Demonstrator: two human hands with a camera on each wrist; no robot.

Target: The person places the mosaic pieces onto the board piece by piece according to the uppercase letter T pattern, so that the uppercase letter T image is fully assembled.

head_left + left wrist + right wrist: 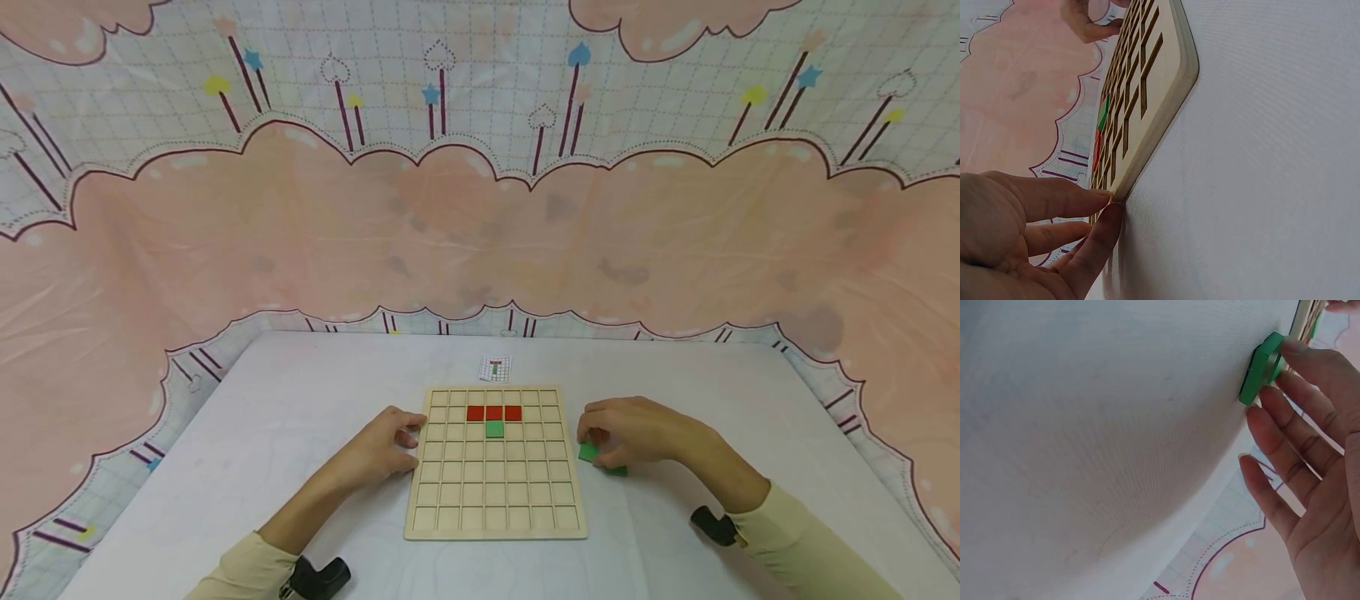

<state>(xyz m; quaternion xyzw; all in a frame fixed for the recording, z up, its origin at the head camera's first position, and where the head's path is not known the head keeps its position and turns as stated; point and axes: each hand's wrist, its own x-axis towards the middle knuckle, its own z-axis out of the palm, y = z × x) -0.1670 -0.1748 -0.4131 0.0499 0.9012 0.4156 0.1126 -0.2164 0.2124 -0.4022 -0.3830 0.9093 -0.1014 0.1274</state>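
Note:
A pale wooden grid board [495, 494] lies flat on the table. Three red square tiles [493, 413] sit side by side in its second row, and one green tile [495, 429] sits under the middle one. My left hand [378, 446] touches the board's left edge with thumb and fingertips. Right of the board, my right hand [633, 429] is low over loose green tiles [588, 452]. In the right wrist view, its thumb and fingertips pinch at a green tile [1263, 369]; another green piece is partly hidden behind the fingers.
A small printed card [495, 368] with a red and green T-shaped pattern on a grid lies beyond the board's far edge. White cloth covers the table [300, 383]. A patterned pink and white curtain [480, 225] hangs behind it.

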